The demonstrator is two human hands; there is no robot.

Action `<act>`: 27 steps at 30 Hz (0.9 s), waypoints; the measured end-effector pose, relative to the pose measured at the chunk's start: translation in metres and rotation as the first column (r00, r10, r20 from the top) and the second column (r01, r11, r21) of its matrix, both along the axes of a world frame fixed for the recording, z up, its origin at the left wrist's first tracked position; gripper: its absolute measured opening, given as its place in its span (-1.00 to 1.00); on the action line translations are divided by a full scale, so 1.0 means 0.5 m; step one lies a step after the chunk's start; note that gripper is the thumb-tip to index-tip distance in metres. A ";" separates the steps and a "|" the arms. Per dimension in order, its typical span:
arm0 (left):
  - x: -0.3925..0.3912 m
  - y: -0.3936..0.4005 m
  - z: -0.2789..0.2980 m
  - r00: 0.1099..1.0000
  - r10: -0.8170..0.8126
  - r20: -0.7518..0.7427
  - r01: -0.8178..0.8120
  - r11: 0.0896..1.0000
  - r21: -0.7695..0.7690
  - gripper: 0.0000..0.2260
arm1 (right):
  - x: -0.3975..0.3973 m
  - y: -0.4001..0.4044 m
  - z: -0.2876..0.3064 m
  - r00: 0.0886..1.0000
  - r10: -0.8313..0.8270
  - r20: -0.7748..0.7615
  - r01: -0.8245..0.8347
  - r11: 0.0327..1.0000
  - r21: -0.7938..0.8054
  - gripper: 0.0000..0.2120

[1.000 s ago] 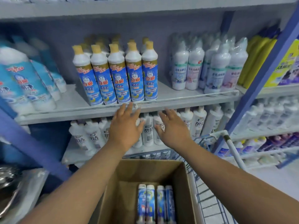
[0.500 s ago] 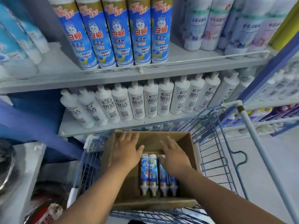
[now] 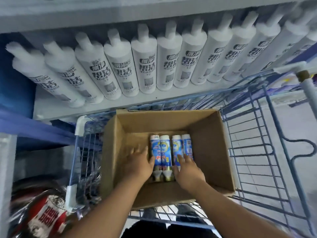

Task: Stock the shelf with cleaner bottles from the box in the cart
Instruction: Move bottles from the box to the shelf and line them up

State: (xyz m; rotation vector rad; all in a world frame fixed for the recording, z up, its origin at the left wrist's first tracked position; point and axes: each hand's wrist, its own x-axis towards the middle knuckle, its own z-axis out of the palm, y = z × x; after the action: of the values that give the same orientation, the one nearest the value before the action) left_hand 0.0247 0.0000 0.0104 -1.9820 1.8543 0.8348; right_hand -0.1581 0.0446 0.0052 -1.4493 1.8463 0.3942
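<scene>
An open cardboard box (image 3: pixel 211 145) sits in a blue wire cart (image 3: pixel 257 138). Several blue-labelled cleaner bottles (image 3: pixel 165 153) lie side by side on the box floor, caps toward me. My left hand (image 3: pixel 139 164) reaches into the box with fingers spread, its thumb against the leftmost bottle. My right hand (image 3: pixel 187 170) lies on the two right-hand bottles with straight fingers. Neither hand grips a bottle.
Just beyond the cart, a grey shelf (image 3: pixel 120 107) carries a row of white bottles with dark lettering (image 3: pixel 145 66). A blue upright (image 3: pixel 34 127) crosses at left. Red-and-white packaged goods (image 3: pixel 46 219) lie at lower left. The cart's white handle post (image 3: pixel 307 86) rises at right.
My view has tilted down from the upper shelf to the cart. Both hands dropped from the shelf edge into the box and now reach the bottles.
</scene>
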 end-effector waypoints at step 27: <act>-0.071 0.008 -0.478 0.580 0.780 -0.236 -0.636 0.615 0.466 -0.47 | 0.049 -0.089 -0.455 0.875 -0.462 0.147 0.445 0.885 0.136 -0.64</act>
State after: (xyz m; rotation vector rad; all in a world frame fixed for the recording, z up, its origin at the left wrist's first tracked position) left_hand -0.0107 0.0039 -0.2286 -2.4532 0.8428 1.8008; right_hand -0.1335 0.0002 -0.2224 -0.9074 1.9187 0.1149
